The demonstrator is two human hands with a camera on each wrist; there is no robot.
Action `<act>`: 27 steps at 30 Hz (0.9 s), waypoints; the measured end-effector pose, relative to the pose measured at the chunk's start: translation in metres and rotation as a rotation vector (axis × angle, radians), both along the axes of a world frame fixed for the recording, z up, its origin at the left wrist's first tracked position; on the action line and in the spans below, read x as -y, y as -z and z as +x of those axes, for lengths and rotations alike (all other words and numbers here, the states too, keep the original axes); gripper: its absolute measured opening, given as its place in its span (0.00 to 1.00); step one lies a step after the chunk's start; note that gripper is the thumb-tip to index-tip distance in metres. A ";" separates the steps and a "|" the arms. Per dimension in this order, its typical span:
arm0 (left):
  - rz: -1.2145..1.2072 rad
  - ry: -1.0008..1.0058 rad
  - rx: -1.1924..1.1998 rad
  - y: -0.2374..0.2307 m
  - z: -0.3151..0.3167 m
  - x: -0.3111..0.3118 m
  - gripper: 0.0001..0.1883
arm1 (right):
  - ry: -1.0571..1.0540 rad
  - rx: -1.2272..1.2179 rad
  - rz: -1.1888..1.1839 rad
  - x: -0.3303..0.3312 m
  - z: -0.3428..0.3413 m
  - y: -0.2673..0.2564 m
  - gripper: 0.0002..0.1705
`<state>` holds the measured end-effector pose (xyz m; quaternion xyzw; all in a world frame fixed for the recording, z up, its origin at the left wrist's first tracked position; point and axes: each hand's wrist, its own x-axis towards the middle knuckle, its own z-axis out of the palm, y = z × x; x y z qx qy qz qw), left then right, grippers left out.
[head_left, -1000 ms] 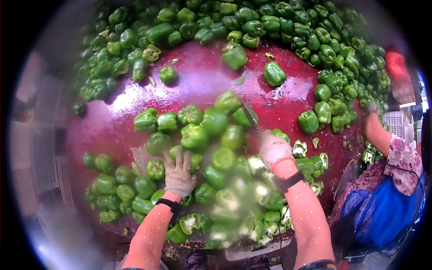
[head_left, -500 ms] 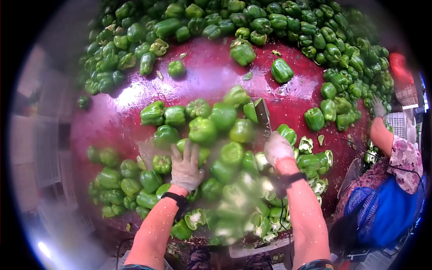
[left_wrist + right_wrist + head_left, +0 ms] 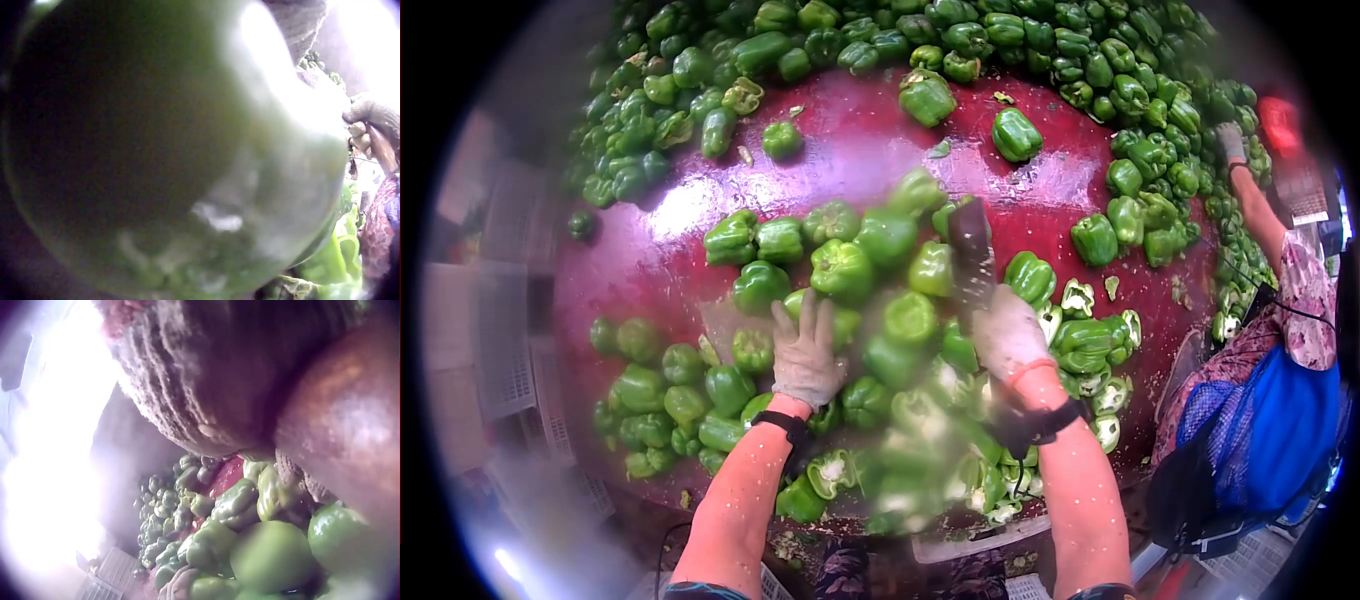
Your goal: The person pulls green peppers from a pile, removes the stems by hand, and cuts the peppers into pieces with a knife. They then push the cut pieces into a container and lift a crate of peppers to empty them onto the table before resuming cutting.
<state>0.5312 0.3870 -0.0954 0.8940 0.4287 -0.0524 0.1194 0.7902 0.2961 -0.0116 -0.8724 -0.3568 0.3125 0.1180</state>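
My gloved left hand [image 3: 808, 355] lies with fingers spread over whole green bell peppers, one bell pepper [image 3: 752, 350] right beside its fingers. A large bell pepper [image 3: 175, 150] fills most of the left wrist view. My gloved right hand [image 3: 1007, 335] grips a knife, its broad dark blade [image 3: 973, 250] pointing away from me beside the middle peppers. In the right wrist view the rounded brown wooden handle [image 3: 350, 419] shows up close. Cut peppers [image 3: 830, 472] with pale insides lie between and below my hands, partly blurred, and more cut pieces [image 3: 1077, 298] sit right of the knife.
A big heap of whole peppers [image 3: 1140, 90] rings the far side of the red table [image 3: 850, 110]. A smaller group [image 3: 685, 400] lies at left. Another person's gloved hand [image 3: 1230, 142] reaches into the heap at right, near a blue mesh bag [image 3: 1260, 430] and crates.
The blade has turned from nearly edge-on to showing its broad face. My left hand keeps its spread pose on the peppers. The other person's hand has moved farther up the heap.
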 end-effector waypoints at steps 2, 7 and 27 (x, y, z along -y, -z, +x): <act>-0.005 -0.016 0.005 -0.003 0.004 0.002 0.48 | 0.064 0.002 -0.038 0.015 0.017 0.000 0.17; 0.010 -0.009 0.012 -0.002 0.005 -0.002 0.49 | 0.075 0.179 -0.042 0.022 0.027 -0.019 0.15; 0.027 -0.001 0.020 0.002 0.003 -0.002 0.47 | -0.231 0.216 0.240 -0.101 0.018 0.033 0.13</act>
